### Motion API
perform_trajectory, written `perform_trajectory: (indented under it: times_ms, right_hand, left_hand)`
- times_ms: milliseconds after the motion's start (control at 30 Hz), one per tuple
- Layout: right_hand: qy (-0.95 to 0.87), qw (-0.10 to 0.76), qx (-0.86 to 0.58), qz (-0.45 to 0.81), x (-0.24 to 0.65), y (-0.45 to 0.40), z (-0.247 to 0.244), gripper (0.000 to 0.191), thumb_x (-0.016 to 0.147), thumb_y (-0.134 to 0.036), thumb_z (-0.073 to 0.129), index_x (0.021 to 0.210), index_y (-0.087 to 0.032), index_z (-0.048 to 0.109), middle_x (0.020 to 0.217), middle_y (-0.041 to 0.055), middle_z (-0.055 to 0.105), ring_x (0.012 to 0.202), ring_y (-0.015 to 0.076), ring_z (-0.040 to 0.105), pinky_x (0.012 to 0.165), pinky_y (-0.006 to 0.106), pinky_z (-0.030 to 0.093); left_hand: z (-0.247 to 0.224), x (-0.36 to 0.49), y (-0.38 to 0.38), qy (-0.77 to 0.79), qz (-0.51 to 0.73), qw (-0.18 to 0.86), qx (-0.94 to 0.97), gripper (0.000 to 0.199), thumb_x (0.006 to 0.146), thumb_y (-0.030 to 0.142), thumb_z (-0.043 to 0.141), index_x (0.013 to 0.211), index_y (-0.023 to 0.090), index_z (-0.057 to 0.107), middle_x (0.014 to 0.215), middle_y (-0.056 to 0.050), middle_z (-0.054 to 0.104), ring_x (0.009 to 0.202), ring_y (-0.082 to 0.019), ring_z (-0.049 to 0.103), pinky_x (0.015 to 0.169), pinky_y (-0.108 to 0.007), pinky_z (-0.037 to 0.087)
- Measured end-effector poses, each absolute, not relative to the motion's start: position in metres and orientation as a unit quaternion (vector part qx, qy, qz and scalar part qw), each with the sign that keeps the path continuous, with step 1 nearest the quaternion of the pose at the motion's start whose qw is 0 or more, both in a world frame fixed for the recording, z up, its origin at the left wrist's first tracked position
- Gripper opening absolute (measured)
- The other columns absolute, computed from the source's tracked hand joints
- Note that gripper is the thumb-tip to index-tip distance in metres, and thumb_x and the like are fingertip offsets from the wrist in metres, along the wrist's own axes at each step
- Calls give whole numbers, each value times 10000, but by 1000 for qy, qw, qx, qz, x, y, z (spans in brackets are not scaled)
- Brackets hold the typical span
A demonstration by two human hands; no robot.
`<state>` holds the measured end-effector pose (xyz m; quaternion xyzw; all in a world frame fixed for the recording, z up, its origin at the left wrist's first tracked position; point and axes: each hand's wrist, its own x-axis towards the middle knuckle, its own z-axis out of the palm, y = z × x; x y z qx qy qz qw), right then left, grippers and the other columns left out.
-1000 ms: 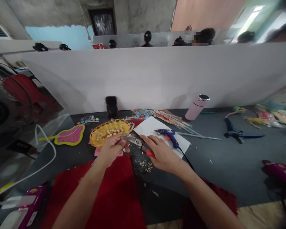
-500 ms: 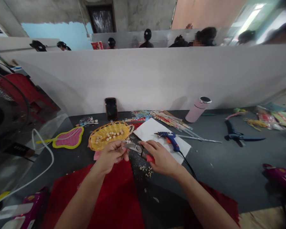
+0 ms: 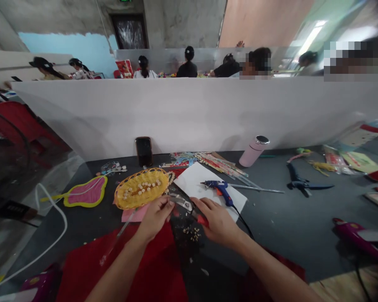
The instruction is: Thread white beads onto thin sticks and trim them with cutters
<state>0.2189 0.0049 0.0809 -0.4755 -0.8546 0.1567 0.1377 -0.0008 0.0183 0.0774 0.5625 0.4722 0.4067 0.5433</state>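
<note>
My right hand [image 3: 219, 220] is wrapped around the red handles of a pair of pruning shears [image 3: 186, 204], whose metal blades point left. At the blade tips, my left hand [image 3: 157, 216] has its fingers pinched together; what they hold is too small to make out. A thin, blurred translucent strip [image 3: 122, 230] slants beside my left wrist over the red cloth [image 3: 157, 264]. Just beyond my left hand lies a yellow woven basket [image 3: 119, 195] with small pale beads [image 3: 149, 185] in it. Small cut bits [image 3: 193, 235] are scattered on the dark table below the shears.
A blue glue gun [image 3: 225, 193] rests on white paper [image 3: 189, 178], beside thin sticks [image 3: 220, 162]. Further out are a phone [image 3: 144, 151], a pink bottle [image 3: 253, 153], dark pliers [image 3: 302, 182] and a pink-and-yellow fan-shaped piece [image 3: 86, 192]. People sit beyond the white partition [image 3: 189, 113].
The view has tilted up slightly and shifted right. Both hands stay together at the shears. A translucent strip now shows beside my left wrist.
</note>
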Motion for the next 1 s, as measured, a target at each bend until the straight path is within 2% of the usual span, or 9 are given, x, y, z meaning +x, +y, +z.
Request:
perform_trajectory:
  times_ms: [100,233,367,467,600,833,1000]
  right_hand:
    - [-837,146,-504,153,220,-2,76,678,713,-143,504,1366,-175,324,1207,129,505,1079,264,486,905,400,414]
    - [-839,150,-497,162,219,-7,76,675,741,-153,492,1385,-165,291,1234,131,486,1090,263,475,921,405,402]
    - [-842,144,-490,174,220,-13,79,659,770,-162,477,1396,-168,273,1247,133,479,1112,267,463,936,419,382]
    - [-842,148,-484,183,221,-20,79,660,763,-144,473,1393,-179,279,1256,130,475,1120,265,460,936,420,382]
    - [-845,174,-469,191,221,-30,78,631,762,-121,461,1374,-156,312,1241,134,480,1118,249,462,936,391,401]
    - [-842,179,-460,217,226,-43,82,601,795,-149,468,1374,-160,309,1203,127,510,1078,225,512,937,359,421]
    - [-840,185,-455,231,234,-52,74,631,812,-176,499,1398,-186,266,1274,121,472,1157,227,467,973,377,391]
  left_hand:
    - [78,7,17,498,416,456,610,225,834,353,521,751,163,610,736,-41,636,683,-161,546,635,-251,389]
    - [80,9,16,515,401,435,620,253,838,320,491,658,175,596,665,-29,622,677,-181,556,652,-268,389]
    - [82,7,11,509,395,479,596,281,827,346,504,632,165,593,639,-27,615,596,-150,511,562,-239,355]
    - [84,5,4,500,376,555,548,287,807,396,533,670,148,584,590,-18,600,455,-94,380,448,-211,251]
    - [89,4,-5,455,355,647,497,286,781,426,569,762,141,553,534,-4,590,378,-52,241,398,-200,146]
    - [92,9,-16,473,356,647,480,324,732,454,621,733,144,528,513,-4,589,361,-39,262,384,-186,135]
    - [88,15,-22,431,334,712,442,337,698,449,660,709,143,519,501,-2,582,337,-17,224,371,-183,92]
